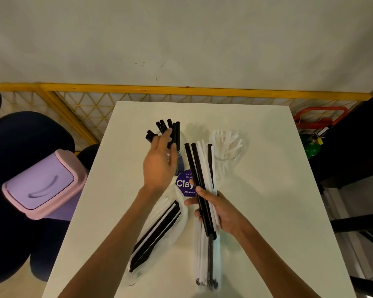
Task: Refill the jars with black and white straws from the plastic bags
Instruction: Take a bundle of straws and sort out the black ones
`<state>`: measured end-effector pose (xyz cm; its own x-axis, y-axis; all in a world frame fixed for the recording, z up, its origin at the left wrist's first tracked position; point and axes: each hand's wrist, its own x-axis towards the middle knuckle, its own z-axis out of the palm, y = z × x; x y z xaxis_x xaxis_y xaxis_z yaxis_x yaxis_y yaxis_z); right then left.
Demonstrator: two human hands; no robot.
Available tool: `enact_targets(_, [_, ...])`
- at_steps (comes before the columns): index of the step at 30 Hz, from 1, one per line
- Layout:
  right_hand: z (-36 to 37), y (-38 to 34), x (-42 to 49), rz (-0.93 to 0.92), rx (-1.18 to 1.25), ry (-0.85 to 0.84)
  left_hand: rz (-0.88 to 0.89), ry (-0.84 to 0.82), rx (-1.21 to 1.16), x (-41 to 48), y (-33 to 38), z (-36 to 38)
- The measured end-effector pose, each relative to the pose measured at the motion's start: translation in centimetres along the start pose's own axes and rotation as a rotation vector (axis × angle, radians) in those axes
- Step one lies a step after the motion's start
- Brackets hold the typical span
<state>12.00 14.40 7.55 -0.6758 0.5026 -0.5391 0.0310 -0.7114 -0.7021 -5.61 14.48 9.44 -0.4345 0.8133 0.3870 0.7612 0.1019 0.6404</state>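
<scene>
A clear jar (183, 140) at the table's back holds several black straws (175, 129). My left hand (159, 163) reaches to it, fingers stretched out against those straws; whether it pinches one is hidden. To its right a second glass jar (228, 157) holds white straws (226, 139). My right hand (219, 211) grips a mixed bundle of black and white straws (199, 166), raised above the table. Two plastic bags lie in front: the left bag (159, 229) and the right bag (205, 261), each with black and white straws inside.
A purple round label (185, 183) lies on the white table (267, 190) between my hands. A lilac swing-lid bin (41, 186) stands off the table's left edge. A yellow mesh fence (138, 91) and a wall lie behind; red and green items (314, 130) sit at the right.
</scene>
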Motion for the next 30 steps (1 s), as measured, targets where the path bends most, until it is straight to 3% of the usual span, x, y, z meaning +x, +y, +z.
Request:
enact_targets(5, [0.4, 0.0, 0.2, 0.022, -0.044, -0.001, -0.356, -0.274, -0.339, -2.4, 1.6, 1.6])
enact_targets(11, [0.0, 0.0, 0.1, 0.032, 0.05, 0.027, -0.443, -0.221, -0.404, 0.5, 1.3, 0.3])
enact_targets(14, [-0.3, 0.1, 0.2, 0.048, 0.048, 0.073, -0.378, -0.046, -0.393, 3.6, 1.6, -2.1])
enact_targets(18, [-0.6, 0.2, 0.3, 0.039, 0.044, 0.07, -0.083, 0.314, -0.284, 7.3, 2.2, -5.9])
enact_targets(20, [-0.6, 0.2, 0.4, 0.053, 0.046, 0.058, 0.025, 0.384, -0.195, 8.0, 2.2, -6.6])
enact_targets(26, [-0.1, -0.3, 0.4, 0.062, 0.017, 0.028, 0.111, 0.185, 0.094, 5.7, -0.2, -3.0])
enact_targets(30, [-0.3, -0.4, 0.3, 0.056, 0.041, 0.013, 0.075, 0.129, 0.25, 3.9, -2.7, -0.3])
